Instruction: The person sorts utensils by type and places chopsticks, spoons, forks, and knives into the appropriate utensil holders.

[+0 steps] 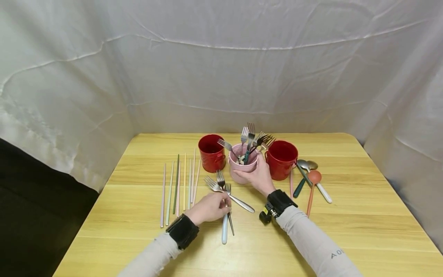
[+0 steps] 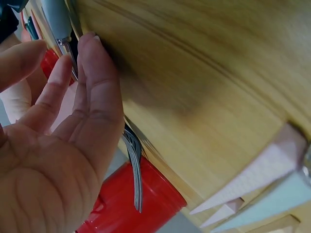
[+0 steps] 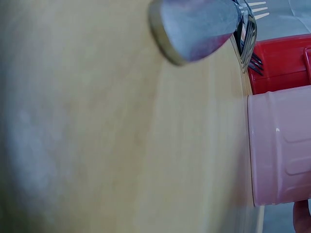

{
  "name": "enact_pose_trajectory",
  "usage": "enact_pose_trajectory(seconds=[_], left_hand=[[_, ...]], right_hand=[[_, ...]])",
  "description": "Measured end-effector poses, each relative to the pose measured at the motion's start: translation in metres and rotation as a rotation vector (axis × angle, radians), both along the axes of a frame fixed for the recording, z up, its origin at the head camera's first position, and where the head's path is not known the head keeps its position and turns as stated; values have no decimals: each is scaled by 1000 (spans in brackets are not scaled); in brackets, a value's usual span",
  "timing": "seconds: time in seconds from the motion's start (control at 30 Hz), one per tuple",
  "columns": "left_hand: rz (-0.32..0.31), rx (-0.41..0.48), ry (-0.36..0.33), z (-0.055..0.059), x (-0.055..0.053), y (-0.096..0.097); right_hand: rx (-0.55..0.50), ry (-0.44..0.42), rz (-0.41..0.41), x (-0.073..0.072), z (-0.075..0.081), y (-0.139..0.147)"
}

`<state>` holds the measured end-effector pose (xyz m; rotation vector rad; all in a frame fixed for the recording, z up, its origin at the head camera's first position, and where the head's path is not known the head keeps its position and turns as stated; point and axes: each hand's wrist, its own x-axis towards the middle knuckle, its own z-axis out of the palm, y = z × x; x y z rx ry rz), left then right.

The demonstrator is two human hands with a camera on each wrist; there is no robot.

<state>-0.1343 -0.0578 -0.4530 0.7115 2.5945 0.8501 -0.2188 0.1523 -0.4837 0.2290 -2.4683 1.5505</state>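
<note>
My right hand holds the pink bucket by its near right side, fingers around the wall. Several forks stand tines up in that bucket, leaning different ways. In front of it, three forks lie crossed on the table: a silver fork, one with a light blue handle and a thin dark one. Over their crossing is my left hand, fingertips at the light blue handle's fork. The left wrist view shows the thumb apart from the other fingers, with the light blue handle just beyond them.
One red bucket stands left of the pink bucket, another red bucket right of it. Several chopsticks lie side by side on the left. At right are several spoons, including an orange spoon. A grey curtain hangs behind.
</note>
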Motion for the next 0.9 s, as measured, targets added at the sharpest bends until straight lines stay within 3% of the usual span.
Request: enact_pose_trajectory(seconds=[0.2, 0.43, 0.9], left_hand=[[-32, -49, 34, -2, -1, 4], [2, -83, 24, -3, -2, 7], [48, -26, 21, -5, -6, 6]], right_hand=[[5, 5, -7, -1, -1, 0], [-4, 13, -7, -1, -2, 0], [-9, 19, 10, -2, -3, 0]])
